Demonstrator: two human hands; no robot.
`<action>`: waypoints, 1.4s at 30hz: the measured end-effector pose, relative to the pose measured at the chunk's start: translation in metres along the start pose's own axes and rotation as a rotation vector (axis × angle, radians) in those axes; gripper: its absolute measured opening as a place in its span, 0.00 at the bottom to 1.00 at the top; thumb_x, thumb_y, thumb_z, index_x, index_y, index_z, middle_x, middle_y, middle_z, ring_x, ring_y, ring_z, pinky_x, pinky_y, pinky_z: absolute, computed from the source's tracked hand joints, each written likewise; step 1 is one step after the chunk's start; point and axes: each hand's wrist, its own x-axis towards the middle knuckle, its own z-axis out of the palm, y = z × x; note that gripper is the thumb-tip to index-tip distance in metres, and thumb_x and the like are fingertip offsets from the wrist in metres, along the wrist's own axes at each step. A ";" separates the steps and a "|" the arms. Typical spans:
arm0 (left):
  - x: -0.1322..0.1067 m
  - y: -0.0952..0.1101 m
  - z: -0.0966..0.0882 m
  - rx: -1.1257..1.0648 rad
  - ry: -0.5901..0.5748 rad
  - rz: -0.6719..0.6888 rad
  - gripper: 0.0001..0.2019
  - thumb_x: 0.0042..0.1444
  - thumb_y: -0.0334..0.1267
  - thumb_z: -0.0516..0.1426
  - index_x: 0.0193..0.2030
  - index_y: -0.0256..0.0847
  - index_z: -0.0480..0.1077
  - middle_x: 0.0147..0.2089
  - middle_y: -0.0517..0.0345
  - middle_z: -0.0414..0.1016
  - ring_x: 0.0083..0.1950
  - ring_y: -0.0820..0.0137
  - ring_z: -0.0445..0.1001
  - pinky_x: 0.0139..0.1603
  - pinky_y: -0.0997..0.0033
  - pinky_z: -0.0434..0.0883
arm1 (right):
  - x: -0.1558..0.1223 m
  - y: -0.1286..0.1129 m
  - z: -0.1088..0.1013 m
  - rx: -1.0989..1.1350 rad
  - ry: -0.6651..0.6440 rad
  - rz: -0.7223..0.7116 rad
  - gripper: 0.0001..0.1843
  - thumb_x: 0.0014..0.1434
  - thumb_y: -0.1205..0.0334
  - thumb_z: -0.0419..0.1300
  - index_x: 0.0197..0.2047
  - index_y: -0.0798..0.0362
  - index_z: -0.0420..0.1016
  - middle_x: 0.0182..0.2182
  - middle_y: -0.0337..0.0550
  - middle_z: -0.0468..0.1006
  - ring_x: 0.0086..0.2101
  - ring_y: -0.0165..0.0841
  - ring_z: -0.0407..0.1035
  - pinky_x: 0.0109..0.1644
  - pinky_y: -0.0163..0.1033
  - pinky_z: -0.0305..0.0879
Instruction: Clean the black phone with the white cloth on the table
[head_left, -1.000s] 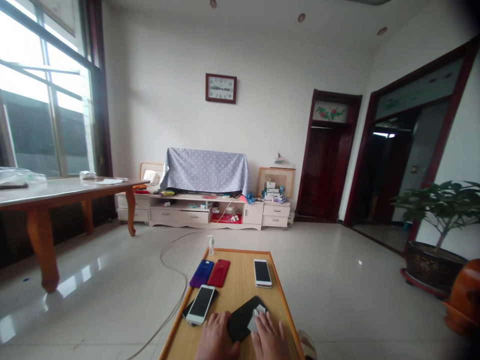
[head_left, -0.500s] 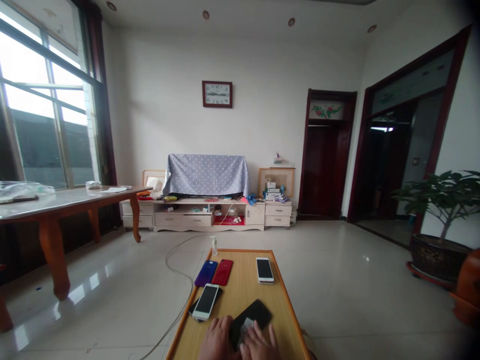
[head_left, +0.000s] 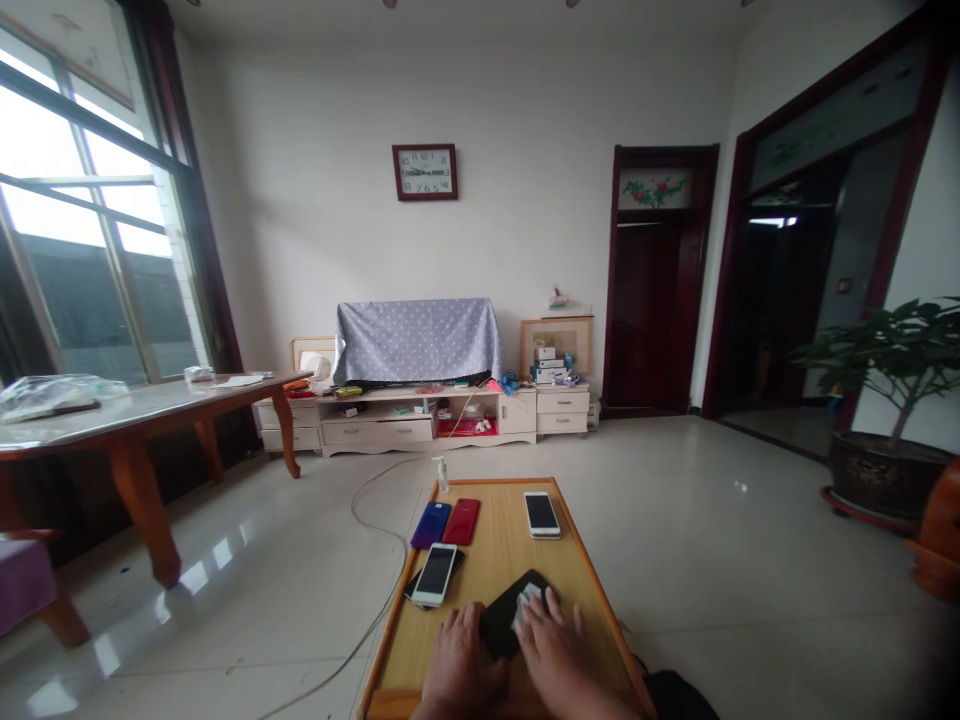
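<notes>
A black phone (head_left: 496,628) lies slanted on the wooden tray table (head_left: 491,530), just in front of me. My left hand (head_left: 459,655) is at the phone's left edge, fingers bent and steadying it; the thumb is partly hidden. Under the fingers of my right hand (head_left: 551,640) a crumpled white tissue (head_left: 527,598) is pressed against the phone's upper right part. Beyond my left hand, a white phone (head_left: 435,575) rests on top of a dark one.
Farther along the table lie a blue phone (head_left: 431,524), a red phone (head_left: 462,521) and white phones (head_left: 541,514) stacked at the right. A pump bottle (head_left: 442,474) stands at the far left corner. A cable (head_left: 375,610) runs over the floor on the left.
My right hand has slid the tissue up across the phone toward its far right corner. My left hand stays at the phone's left side. The whole view has shifted slightly.
</notes>
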 end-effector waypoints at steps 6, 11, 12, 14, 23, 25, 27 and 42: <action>-0.001 -0.003 -0.003 0.009 -0.046 0.007 0.25 0.51 0.43 0.59 0.57 0.45 0.66 0.57 0.51 0.74 0.60 0.58 0.68 0.62 0.63 0.61 | -0.011 -0.016 0.008 0.083 -0.107 -0.170 0.29 0.73 0.42 0.39 0.69 0.36 0.65 0.69 0.37 0.64 0.71 0.46 0.47 0.73 0.65 0.34; -0.002 -0.002 -0.005 0.022 -0.042 0.008 0.31 0.49 0.46 0.61 0.61 0.44 0.64 0.59 0.50 0.72 0.62 0.58 0.66 0.65 0.63 0.58 | 0.009 0.011 -0.013 0.028 0.000 0.105 0.31 0.74 0.47 0.33 0.71 0.40 0.63 0.71 0.44 0.59 0.72 0.52 0.43 0.68 0.77 0.31; -0.002 -0.002 -0.005 0.024 -0.044 0.005 0.31 0.48 0.46 0.61 0.61 0.44 0.64 0.59 0.50 0.72 0.62 0.58 0.66 0.64 0.63 0.59 | 0.010 0.008 -0.012 0.027 0.003 0.116 0.32 0.74 0.49 0.32 0.71 0.41 0.62 0.71 0.46 0.58 0.72 0.53 0.43 0.67 0.79 0.32; -0.002 -0.003 -0.006 0.024 -0.050 -0.003 0.30 0.49 0.46 0.61 0.59 0.44 0.65 0.57 0.50 0.73 0.60 0.57 0.67 0.63 0.62 0.60 | 0.007 -0.007 -0.004 0.031 -0.025 0.062 0.31 0.74 0.48 0.33 0.71 0.42 0.63 0.71 0.45 0.59 0.72 0.53 0.44 0.68 0.77 0.33; -0.002 -0.003 -0.007 0.008 -0.045 0.004 0.27 0.50 0.45 0.60 0.58 0.44 0.66 0.55 0.50 0.74 0.59 0.58 0.67 0.61 0.62 0.61 | 0.008 -0.013 -0.009 0.026 -0.082 -0.031 0.29 0.74 0.47 0.35 0.68 0.37 0.67 0.69 0.39 0.64 0.72 0.50 0.43 0.70 0.73 0.30; -0.002 -0.002 -0.006 0.004 -0.037 0.008 0.29 0.47 0.44 0.61 0.58 0.43 0.65 0.56 0.50 0.73 0.59 0.57 0.67 0.62 0.62 0.60 | 0.015 -0.001 -0.016 0.016 -0.047 0.066 0.31 0.74 0.48 0.32 0.70 0.39 0.65 0.70 0.43 0.61 0.72 0.53 0.42 0.67 0.78 0.30; -0.002 -0.003 -0.005 -0.001 -0.031 0.013 0.30 0.47 0.44 0.61 0.59 0.43 0.65 0.56 0.49 0.73 0.60 0.57 0.67 0.62 0.62 0.60 | 0.015 -0.002 -0.015 0.017 -0.050 0.079 0.31 0.74 0.48 0.32 0.70 0.40 0.63 0.71 0.45 0.60 0.72 0.53 0.41 0.67 0.78 0.30; 0.000 -0.004 0.000 0.014 -0.023 0.018 0.32 0.49 0.45 0.60 0.62 0.43 0.63 0.59 0.48 0.72 0.62 0.57 0.66 0.64 0.63 0.59 | 0.020 -0.012 -0.013 0.029 -0.091 -0.007 0.30 0.74 0.48 0.35 0.69 0.39 0.65 0.70 0.44 0.61 0.72 0.52 0.43 0.68 0.77 0.30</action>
